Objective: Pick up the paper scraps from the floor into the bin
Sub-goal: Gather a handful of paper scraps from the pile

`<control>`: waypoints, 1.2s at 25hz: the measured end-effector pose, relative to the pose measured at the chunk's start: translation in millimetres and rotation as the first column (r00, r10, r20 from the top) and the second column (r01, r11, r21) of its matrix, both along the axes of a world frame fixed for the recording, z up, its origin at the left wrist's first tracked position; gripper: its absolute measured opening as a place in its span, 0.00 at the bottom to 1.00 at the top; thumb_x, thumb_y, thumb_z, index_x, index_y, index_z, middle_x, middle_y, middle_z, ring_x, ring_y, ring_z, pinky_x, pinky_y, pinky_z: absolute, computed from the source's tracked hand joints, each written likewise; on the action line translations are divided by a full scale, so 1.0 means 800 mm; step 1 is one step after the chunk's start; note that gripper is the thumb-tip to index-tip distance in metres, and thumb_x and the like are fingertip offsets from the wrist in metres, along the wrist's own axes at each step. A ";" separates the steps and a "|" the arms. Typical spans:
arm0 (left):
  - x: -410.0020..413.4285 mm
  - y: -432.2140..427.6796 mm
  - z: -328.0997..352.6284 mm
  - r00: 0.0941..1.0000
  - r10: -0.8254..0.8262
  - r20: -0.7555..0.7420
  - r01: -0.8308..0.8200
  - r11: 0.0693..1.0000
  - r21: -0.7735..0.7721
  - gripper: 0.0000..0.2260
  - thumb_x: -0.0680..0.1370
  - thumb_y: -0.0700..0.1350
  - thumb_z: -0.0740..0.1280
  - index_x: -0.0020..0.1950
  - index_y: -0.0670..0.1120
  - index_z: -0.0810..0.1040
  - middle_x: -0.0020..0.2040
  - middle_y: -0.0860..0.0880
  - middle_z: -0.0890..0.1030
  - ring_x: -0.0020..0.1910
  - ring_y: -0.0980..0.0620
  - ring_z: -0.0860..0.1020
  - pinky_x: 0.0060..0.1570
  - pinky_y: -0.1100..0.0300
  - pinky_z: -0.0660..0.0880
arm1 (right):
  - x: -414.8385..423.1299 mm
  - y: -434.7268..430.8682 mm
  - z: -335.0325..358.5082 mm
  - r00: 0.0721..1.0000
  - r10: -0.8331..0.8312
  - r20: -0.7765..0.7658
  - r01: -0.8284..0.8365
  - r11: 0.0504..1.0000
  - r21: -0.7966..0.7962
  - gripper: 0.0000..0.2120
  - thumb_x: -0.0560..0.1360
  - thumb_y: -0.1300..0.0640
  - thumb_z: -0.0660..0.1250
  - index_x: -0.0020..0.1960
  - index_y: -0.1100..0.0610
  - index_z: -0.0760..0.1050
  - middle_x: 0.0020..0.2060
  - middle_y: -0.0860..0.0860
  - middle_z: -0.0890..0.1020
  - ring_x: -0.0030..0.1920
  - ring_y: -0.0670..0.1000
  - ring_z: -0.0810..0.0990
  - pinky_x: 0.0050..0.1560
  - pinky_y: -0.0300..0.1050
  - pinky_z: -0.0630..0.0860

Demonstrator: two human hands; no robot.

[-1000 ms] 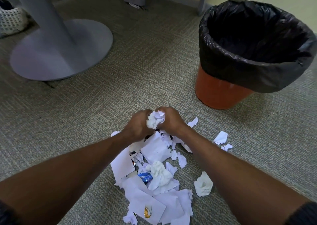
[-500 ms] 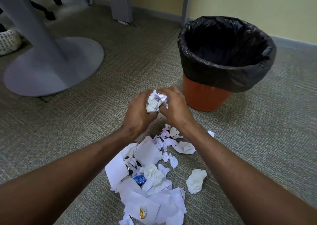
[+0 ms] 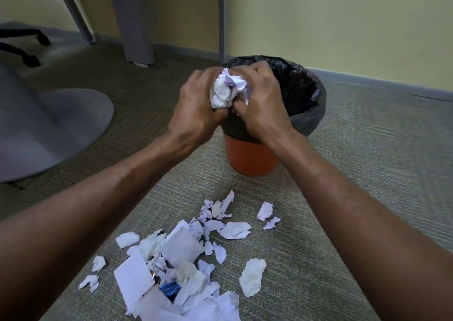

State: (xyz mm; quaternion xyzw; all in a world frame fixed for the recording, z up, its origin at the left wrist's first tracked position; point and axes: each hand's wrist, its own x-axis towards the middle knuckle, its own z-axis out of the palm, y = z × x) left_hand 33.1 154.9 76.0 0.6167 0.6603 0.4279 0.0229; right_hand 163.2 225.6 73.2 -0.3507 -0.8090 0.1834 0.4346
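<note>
My left hand and my right hand press together around a wad of crumpled white paper scraps, held in the air in front of the near rim of the bin. The bin is orange with a black liner; my hands hide its near left rim. On the carpet below lies a pile of white paper scraps with a blue wrapper in it. A crumpled white ball lies to the pile's right.
A grey round table base sits on the carpet at left. A chair's castor legs and grey desk legs stand by the yellow wall behind. Loose small scraps lie between the pile and the bin.
Both hands have lifted the wad of scraps off the floor pile and carried it up and forward to the bin. The view has tilted up toward the wall.
</note>
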 end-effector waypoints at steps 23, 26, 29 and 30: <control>0.077 0.194 -0.022 0.992 -0.073 -0.102 0.006 0.841 -0.541 0.27 0.71 0.48 0.76 0.66 0.45 0.73 0.57 0.44 0.80 0.52 0.44 0.79 0.52 0.50 0.79 | 0.075 0.155 -0.015 0.833 -0.058 0.551 0.226 0.943 -0.243 0.31 0.74 0.59 0.73 0.75 0.61 0.67 0.72 0.59 0.72 0.72 0.58 0.70 0.68 0.44 0.69; 0.077 0.187 -0.018 0.991 -0.071 -0.115 0.000 0.850 -0.527 0.28 0.71 0.49 0.76 0.68 0.47 0.72 0.58 0.46 0.80 0.54 0.44 0.79 0.49 0.52 0.77 | 0.073 0.143 -0.009 0.833 -0.055 0.551 0.207 0.954 -0.218 0.33 0.74 0.62 0.72 0.76 0.61 0.65 0.73 0.58 0.71 0.73 0.58 0.69 0.72 0.45 0.66; 0.075 0.178 -0.012 0.980 -0.078 -0.181 -0.020 0.875 -0.483 0.29 0.71 0.49 0.75 0.69 0.45 0.70 0.64 0.43 0.77 0.61 0.41 0.77 0.49 0.52 0.72 | 0.068 0.130 -0.008 0.847 -0.066 0.527 0.200 0.959 -0.201 0.32 0.75 0.61 0.70 0.76 0.61 0.64 0.73 0.59 0.69 0.74 0.59 0.68 0.74 0.48 0.65; 0.072 0.173 -0.011 0.978 -0.073 -0.194 -0.027 0.885 -0.466 0.30 0.71 0.50 0.75 0.70 0.44 0.70 0.66 0.41 0.75 0.64 0.40 0.75 0.53 0.50 0.73 | 0.065 0.125 -0.008 0.852 -0.073 0.518 0.202 0.959 -0.197 0.31 0.75 0.61 0.70 0.76 0.60 0.64 0.74 0.58 0.68 0.75 0.59 0.66 0.74 0.49 0.64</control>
